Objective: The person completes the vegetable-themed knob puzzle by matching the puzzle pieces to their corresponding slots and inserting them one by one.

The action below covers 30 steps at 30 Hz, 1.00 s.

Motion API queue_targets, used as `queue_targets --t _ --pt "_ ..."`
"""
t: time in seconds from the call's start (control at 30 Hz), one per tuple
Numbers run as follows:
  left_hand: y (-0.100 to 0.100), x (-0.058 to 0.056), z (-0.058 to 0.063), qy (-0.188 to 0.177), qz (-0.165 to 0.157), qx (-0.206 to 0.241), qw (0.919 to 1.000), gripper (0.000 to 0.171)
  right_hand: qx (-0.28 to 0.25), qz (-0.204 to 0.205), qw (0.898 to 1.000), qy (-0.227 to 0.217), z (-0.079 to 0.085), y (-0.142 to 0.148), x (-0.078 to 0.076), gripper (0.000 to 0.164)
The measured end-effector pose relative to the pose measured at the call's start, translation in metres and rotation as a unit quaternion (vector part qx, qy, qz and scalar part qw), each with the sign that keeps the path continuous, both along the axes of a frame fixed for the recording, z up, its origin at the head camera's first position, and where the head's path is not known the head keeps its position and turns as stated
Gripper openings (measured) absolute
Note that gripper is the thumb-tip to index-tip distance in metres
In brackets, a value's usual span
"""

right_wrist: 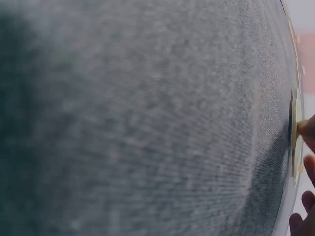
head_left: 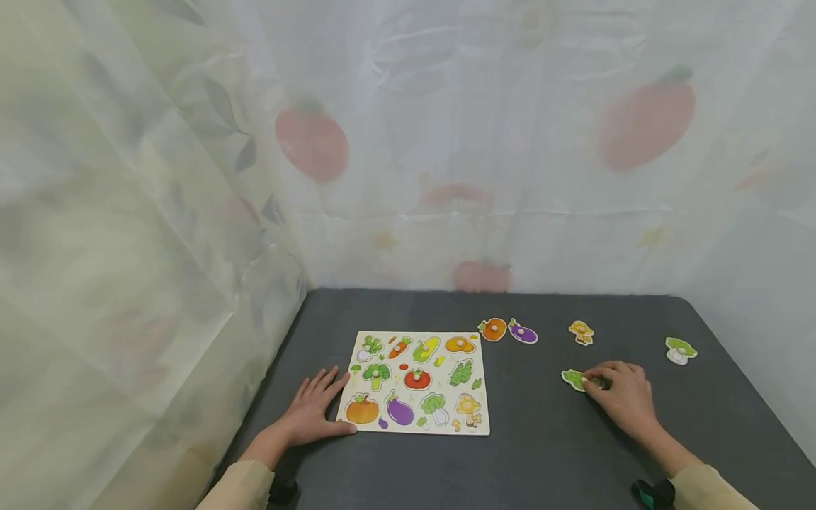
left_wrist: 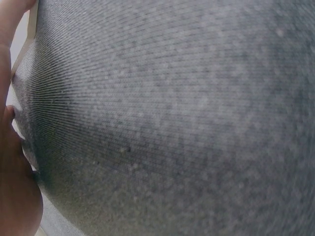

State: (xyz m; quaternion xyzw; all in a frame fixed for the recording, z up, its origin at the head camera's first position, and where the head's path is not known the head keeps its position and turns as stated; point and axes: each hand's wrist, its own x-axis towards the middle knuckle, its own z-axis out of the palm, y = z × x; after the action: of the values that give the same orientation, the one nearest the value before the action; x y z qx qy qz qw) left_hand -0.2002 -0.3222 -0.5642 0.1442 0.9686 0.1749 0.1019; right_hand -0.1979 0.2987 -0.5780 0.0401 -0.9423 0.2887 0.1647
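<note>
A white vegetable peg-puzzle board (head_left: 408, 340) lies flat on the dark table. My left hand (head_left: 314, 409) rests against its left side, fingers spread, thumb at the lower left corner. In the left wrist view only part of the left hand (left_wrist: 17, 162) shows beside the board's edge (left_wrist: 32, 22). Right of the board, my right hand (head_left: 621, 393) pinches a green vegetable puzzle piece (head_left: 571, 380), partly hidden by the fingers. The right wrist view shows this thin wooden piece (right_wrist: 294, 142) edge-on, close over the table, with a fingertip (right_wrist: 306, 129) at its knob.
Beyond the board's upper right corner lie a pumpkin piece (head_left: 492, 330) and an eggplant piece (head_left: 524, 332). A yellow mushroom piece (head_left: 581, 331) lies behind my right hand, and a green-topped piece (head_left: 681, 350) near the table's right edge. Printed curtains (head_left: 472, 142) hang behind the table (head_left: 408, 474).
</note>
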Motion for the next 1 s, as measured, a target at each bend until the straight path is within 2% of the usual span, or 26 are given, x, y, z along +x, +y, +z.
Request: queue_targets --t 0.13,0.23,0.47,0.67,0.9,1.0 --pt "0.000 0.000 -0.001 -0.003 0.000 -0.003 1.0000 0.114 -0.009 0.027 1.000 0.013 -0.001 -0.002 -0.002 0.007" --pt "0.000 -0.001 -0.001 -0.009 0.002 -0.005 0.9999 0.114 -0.012 0.031 0.999 0.009 -0.002 -0.003 -0.003 0.008" --pt "0.000 -0.001 0.000 -0.007 -0.002 0.002 1.0000 0.114 -0.015 -0.023 0.999 -0.019 -0.003 -0.007 -0.001 0.017" --pt "-0.001 -0.001 -0.001 -0.009 -0.002 0.003 0.9999 0.114 -0.015 -0.039 0.999 -0.019 -0.003 -0.010 0.000 0.019" --pt "0.000 -0.001 -0.001 -0.009 -0.001 0.006 0.9999 0.113 -0.011 -0.017 1.000 0.017 -0.003 -0.013 -0.003 0.011" --pt "0.000 -0.001 0.000 -0.008 -0.001 0.003 1.0000 0.113 -0.017 0.000 1.000 0.014 -0.003 -0.014 -0.003 0.010"
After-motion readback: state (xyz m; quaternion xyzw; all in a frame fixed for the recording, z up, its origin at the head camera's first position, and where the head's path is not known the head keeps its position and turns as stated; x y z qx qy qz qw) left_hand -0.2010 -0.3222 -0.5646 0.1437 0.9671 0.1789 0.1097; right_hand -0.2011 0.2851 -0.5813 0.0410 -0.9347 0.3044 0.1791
